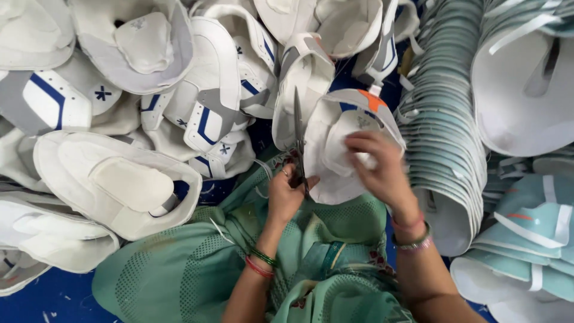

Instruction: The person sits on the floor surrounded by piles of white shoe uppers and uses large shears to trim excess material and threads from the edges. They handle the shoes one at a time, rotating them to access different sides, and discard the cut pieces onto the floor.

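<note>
My left hand (287, 192) grips a pair of slim scissors (298, 139) whose blades point up and away from me, along the left edge of a white shoe upper. My right hand (378, 167) holds that white shoe upper (335, 128), which has blue and orange trim at its top; the fingers press on its inner side. Both hands work above my lap, which is covered in green cloth (197, 263). Bangles circle both wrists.
White shoe uppers with blue and grey trim (209, 101) lie heaped at the left and top. A long stacked row of pale green uppers (442, 137) curves down the right side, with more green ones (532, 233) at the lower right. Blue floor (54, 296) shows at lower left.
</note>
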